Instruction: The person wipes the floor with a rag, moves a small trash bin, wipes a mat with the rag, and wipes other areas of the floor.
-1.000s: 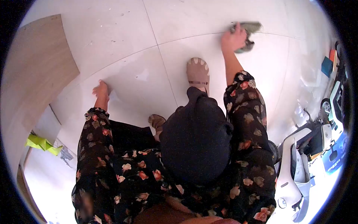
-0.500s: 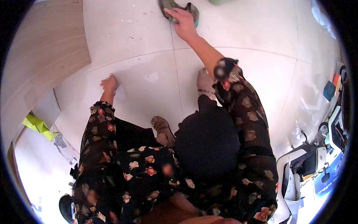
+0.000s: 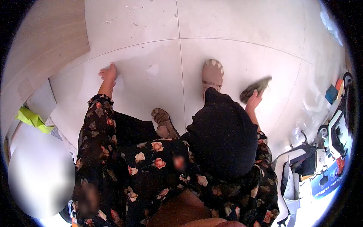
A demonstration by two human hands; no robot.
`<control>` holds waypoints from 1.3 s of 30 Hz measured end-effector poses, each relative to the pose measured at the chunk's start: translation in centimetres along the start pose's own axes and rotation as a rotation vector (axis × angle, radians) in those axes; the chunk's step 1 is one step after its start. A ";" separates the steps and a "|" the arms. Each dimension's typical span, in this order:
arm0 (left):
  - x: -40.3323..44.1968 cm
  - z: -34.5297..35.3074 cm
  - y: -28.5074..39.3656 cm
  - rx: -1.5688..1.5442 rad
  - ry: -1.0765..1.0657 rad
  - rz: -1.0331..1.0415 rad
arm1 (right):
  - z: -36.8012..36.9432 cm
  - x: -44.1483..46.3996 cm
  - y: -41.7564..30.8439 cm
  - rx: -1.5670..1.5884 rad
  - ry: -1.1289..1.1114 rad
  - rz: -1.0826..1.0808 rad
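On the right side, beside my bent knee, my right hand point(image 3: 255, 100) is closed on a crumpled dark green-brown rag point(image 3: 252, 89). The rag is blurred and lies against the pale tiled floor point(image 3: 151, 56). Over on the left my left hand point(image 3: 109, 73) is held out low over the floor, its fingers apart and nothing in them. Whether it touches the tiles I cannot tell. Both my sandalled feet, a forward sandal point(image 3: 213, 73) and a rear one point(image 3: 163, 123), are on the floor between the hands.
A wooden panel point(image 3: 45, 41) rises at the upper left, with a yellow-green cloth or bag point(image 3: 34, 119) below it. Along the right edge stand white and black wheeled items point(image 3: 322, 132) and a blue box point(image 3: 327, 183). Small specks dot the floor ahead.
My right hand has swept the rag from far ahead back to the right, beside my knee. My left hand has shifted only slightly, staying low at the left.
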State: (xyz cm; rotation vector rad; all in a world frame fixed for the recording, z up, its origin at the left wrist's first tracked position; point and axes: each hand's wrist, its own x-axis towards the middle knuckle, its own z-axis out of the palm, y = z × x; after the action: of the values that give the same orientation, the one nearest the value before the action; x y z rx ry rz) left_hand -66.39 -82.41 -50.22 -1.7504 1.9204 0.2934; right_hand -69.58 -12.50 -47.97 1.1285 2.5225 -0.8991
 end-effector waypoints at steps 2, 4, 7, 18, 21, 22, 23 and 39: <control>1.1 0.3 -0.6 0.002 0.020 -0.003 | 2.5 -0.3 1.2 -0.342 0.088 0.052; 1.6 0.5 -0.5 0.026 0.044 -0.024 | 6.0 -2.0 -3.1 -0.487 0.238 -0.071; 2.1 1.5 -0.5 0.003 0.036 -0.004 | 8.2 -1.4 -8.5 -0.625 0.208 -0.053; 4.3 2.8 -0.7 0.193 0.039 0.036 | 18.8 -1.7 -26.0 -0.547 0.009 -0.605; 1.6 0.4 0.4 0.150 0.005 0.037 | 20.6 -1.6 -29.8 -0.325 -0.198 -0.814; 0.9 0.0 1.3 0.098 -0.031 0.035 | 20.4 -1.1 -31.2 -0.277 -0.318 -0.780; 1.0 0.4 1.6 0.118 -0.031 0.028 | 19.9 -0.7 -32.4 -0.229 -0.437 -0.744; 0.4 2.0 0.9 0.245 -0.021 0.244 | 16.9 11.1 -38.5 -0.415 -0.291 -1.460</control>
State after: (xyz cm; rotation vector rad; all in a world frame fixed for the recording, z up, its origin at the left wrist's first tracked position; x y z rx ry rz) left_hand -66.79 -81.70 -52.26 -1.3544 2.0602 0.1534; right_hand -106.01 -36.21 -49.14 -1.0700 2.7535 -0.5624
